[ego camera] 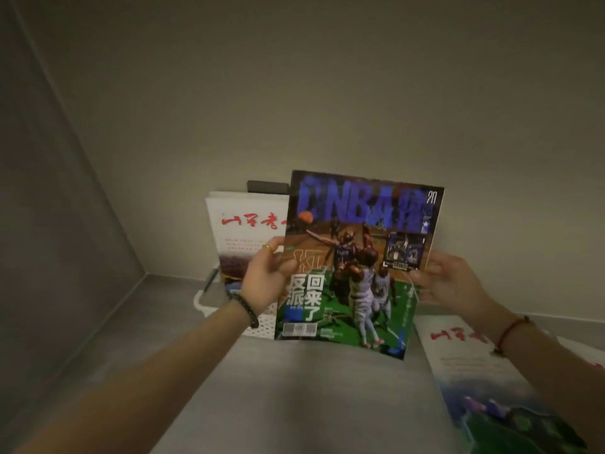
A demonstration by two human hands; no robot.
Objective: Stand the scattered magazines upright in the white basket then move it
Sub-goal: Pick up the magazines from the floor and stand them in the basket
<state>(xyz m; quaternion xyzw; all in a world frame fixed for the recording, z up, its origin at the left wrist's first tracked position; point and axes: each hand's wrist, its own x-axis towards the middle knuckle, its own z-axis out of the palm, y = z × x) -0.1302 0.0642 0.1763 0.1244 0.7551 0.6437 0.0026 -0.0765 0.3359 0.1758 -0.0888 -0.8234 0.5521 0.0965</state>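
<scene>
Both hands gripped one basketball mag (358, 260), cover facing the camera, held upright in the air w/ a slight lean: left hand (268, 276) pinched its left edge, thumb on the cover, fingers behind; right hand (450, 278) clasped its right edge, fingers wrapped round the back. Grey floor (288, 398) carried everything, meeting the walls at the far left corner. White perforated basket (229, 311) sat by the far wall, mostly hidden behind the held mag and left wrist. Inside it a white mag w/ red script (244, 231) stood upright, w/ a dark item behind it, too hidden to identify. Another white mag w/ red script (471, 365) lay flat on the floor at near right, under the right forearm. Smaller bits: dark bead bracelet (247, 311) on left wrist, red cord (510, 330) on right wrist, gold ring (267, 247) on a left finger.
</scene>
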